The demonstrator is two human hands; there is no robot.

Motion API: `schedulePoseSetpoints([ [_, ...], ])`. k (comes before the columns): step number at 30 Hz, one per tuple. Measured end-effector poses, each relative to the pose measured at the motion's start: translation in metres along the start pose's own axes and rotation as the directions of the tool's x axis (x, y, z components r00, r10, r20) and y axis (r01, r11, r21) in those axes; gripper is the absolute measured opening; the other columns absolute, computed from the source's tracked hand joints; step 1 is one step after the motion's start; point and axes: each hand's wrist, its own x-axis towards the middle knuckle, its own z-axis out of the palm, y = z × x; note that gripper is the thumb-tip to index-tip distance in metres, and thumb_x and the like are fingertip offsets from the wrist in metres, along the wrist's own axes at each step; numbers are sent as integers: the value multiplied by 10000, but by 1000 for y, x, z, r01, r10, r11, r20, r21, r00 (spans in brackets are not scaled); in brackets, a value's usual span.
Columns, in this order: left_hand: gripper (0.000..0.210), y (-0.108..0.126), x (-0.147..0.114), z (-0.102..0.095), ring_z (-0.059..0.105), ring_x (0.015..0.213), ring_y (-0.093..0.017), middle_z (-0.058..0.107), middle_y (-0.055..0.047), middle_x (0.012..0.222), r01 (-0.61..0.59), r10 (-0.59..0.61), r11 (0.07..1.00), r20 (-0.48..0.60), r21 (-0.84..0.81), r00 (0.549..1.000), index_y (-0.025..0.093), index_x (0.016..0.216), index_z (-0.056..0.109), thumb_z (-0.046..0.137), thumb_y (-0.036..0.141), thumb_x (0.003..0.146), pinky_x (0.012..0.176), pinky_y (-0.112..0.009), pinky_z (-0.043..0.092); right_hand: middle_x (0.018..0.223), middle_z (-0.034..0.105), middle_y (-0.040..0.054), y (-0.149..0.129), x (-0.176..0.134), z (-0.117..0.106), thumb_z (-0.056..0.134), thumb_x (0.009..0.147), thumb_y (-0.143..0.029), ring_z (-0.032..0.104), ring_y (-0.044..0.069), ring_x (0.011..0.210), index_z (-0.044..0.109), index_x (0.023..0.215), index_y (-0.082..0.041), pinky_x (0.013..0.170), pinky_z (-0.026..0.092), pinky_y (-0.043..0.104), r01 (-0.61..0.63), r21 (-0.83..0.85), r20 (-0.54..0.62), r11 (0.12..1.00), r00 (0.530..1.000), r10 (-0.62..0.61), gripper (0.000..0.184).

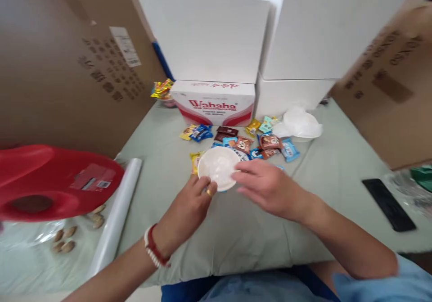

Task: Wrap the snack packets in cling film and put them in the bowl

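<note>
A white round bowl (219, 169) is held between my two hands over the middle of the table, its open top facing me. My left hand (189, 203), with a gold ring and a red and white bracelet, grips its near left rim. The fingers of my right hand (270, 187) close on its right rim. The bowl looks empty inside. Just beyond it lie several wrapped snacks: brown packets (269, 141), blue packets (201, 132) and a yellow packet (195, 161) partly hidden behind the bowl.
A Wahaha carton (216, 104) stands at the back. White plastic-wrapped bowls (300, 124) sit back right, a black phone (388, 204) at right. On the left are a red plastic object (60, 176), a white roll (116, 216) and several brown nut-like pieces (67, 246). Cardboard (74, 68) walls the side.
</note>
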Motion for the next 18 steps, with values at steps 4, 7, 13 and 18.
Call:
schedulePoseSetpoints([
  [4,365,55,-5,12,580,846,-196,664,-53,967,-115,119,976,10,-187,993,210,1083,634,426,-56,945,755,-315,547,1132,771,179,-14,25,29,600,987,-186,728,297,1041,745,1164,-124,847,584,387,89,-319,486,943,870,83,237],
  [7,345,71,-10,32,579,779,-182,672,-38,928,-123,119,959,-29,-255,992,211,1040,633,426,-51,952,693,-298,546,1080,782,176,-5,7,53,565,1008,-204,732,285,1018,763,1099,-126,823,563,362,94,-387,530,917,837,137,232],
  [13,246,73,-24,53,649,788,-166,689,-39,912,-26,9,942,-53,-336,999,214,962,609,436,44,1002,686,-255,562,1078,791,99,11,-44,47,627,922,-150,735,260,1035,767,1132,-203,848,565,341,-115,-210,423,971,885,196,258],
  [18,147,59,-35,53,719,844,-143,697,-34,956,158,-209,938,-139,-307,968,215,1038,634,487,212,1052,736,-209,577,1241,748,40,93,-63,-49,580,901,-147,700,231,1114,724,1264,-268,989,534,348,-282,48,-306,958,909,282,409],
])
